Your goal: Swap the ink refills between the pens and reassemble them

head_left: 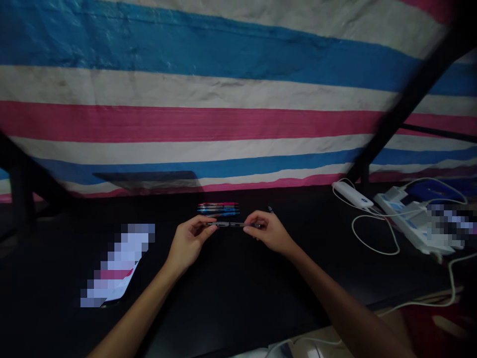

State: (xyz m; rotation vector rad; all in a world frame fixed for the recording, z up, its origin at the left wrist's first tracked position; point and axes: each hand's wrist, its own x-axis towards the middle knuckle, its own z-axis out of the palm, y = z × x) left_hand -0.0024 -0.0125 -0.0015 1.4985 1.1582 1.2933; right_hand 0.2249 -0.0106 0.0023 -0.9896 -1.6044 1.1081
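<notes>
Both my hands hold one thin dark pen (230, 224) level above a black table (238, 293). My left hand (190, 241) pinches its left end between thumb and fingers. At the pen's right end, my right hand (270, 231) is closed around it. Just behind the pen, several pens (219, 209) with pink and blue barrels lie side by side on the table.
A blurred-out white item (117, 266) lies on the table at left. A white power bank (352, 194) with a looping white cable (372, 238) and white boxes (413, 219) sit at right. A striped blue, pink and white tarp (223, 99) hangs behind; dark bars (406, 104) cross it.
</notes>
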